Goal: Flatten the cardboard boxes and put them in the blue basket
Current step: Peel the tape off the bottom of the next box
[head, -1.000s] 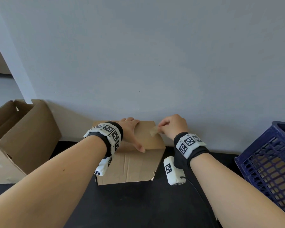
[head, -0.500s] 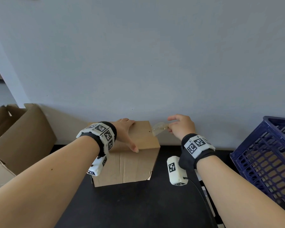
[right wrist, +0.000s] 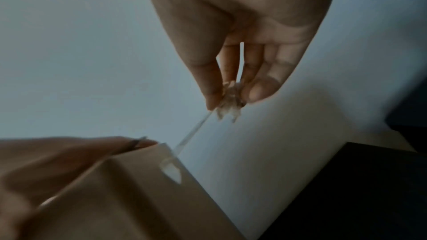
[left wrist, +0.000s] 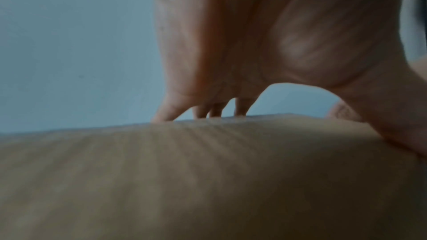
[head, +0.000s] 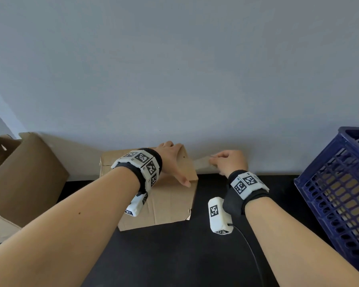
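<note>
hands first, left to right: left hand (head: 172, 160) lies flat on top of the small cardboard box (head: 162, 206), fingers extended to the far edge, thumb near the right corner, pressing it down on the table (head: 174, 255). right hand (head: 229, 162) pinches a strip of clear tape (right wrist: 196, 130) between thumb and fingers; the strip runs taut from the pinch back to the box's right upper edge.

change: one second ago the right hand was over the box top, at the tape's end. it has since travelled rightward, clear of the box, drawing the tape off. the left hand has held its position.

meaning for the task: the seam appears nearly unsealed, though one tape end is still stuck at the edge. once it is free, the flaps should open and the box can be collapsed.

further left, a larger open cardboard box (head: 25, 179) stands unflattened. far right, the blue basket (head: 338, 195) waits, with what looks like cardboard already inside.
</note>
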Demonstrator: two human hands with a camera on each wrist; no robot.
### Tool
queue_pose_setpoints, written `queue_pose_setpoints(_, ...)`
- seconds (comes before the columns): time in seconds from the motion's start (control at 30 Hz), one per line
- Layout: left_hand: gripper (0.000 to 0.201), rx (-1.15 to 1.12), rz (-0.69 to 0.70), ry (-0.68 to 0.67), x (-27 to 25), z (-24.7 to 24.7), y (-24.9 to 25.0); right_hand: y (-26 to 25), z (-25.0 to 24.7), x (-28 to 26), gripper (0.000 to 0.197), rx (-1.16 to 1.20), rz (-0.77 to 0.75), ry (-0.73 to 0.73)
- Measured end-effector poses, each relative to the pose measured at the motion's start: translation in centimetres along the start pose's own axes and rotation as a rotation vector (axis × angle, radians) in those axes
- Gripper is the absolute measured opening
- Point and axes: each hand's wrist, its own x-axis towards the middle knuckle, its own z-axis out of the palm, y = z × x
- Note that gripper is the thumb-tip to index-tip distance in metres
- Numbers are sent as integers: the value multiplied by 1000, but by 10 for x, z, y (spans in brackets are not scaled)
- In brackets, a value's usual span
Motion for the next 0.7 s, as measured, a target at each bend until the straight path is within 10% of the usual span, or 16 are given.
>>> queue_pose_setpoints(0.13, 119, 4, -2, -10, 1, -1, 1, 19, -2, 5, 39, 85, 130, 41)
queue_pose_setpoints(0.5, 122, -37, 15, -24, 1, 0, -5, 41, -58, 4, 13, -15, 190, 295)
queue_pose_setpoints(0.7, 76, -325, 121, 204, -6, -3, -4, -12, -36, -9, 21, 271, -29, 202)
